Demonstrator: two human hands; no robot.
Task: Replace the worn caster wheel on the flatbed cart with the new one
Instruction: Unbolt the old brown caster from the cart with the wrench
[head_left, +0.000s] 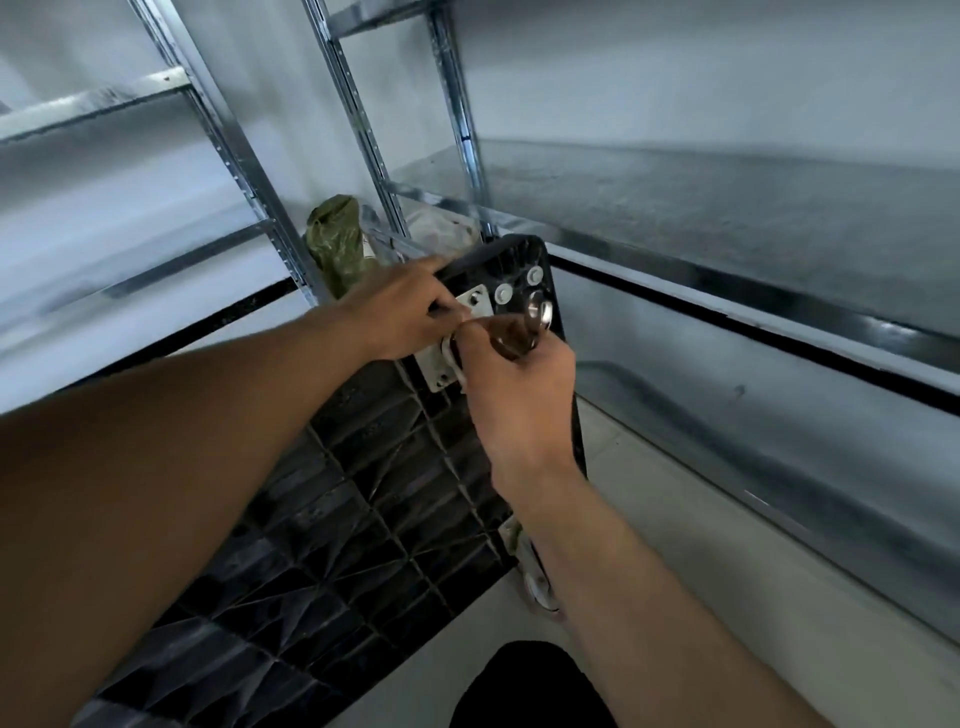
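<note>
Two grips met at the upper corner of the flatbed cart (363, 519), which stood tipped on its edge on the pale floor (649, 493) with its black ribbed underside facing the camera. Both bare forearms reached up and forward from the lower edge of the view. The left grip (410, 312) had its fingers curled against the silver mounting plate (475, 305), with the index finger stretched out to the cart's top rim. Whether it pinched anything could not be told. The right grip (519, 400), knuckles toward the camera, was clenched round the caster wheel (511, 338), holding it against the plate near the cart's top right corner.

Behind the cart, a crumpled green bag (337, 244) stood between the uprights of a metal shelving unit (234, 156), and a clear plastic bag (441, 228) lay just beside it. What either bag held was hidden.

As for the wheel, only a dark, brownish, glossy curve showed between the fingers, blurred, with a shiny metal cap (540, 312) just above it and two pale round bolt heads (503, 293) beside the plate. A second caster (537, 587) sat on the cart's lower right edge, partly behind the right forearm.
</note>
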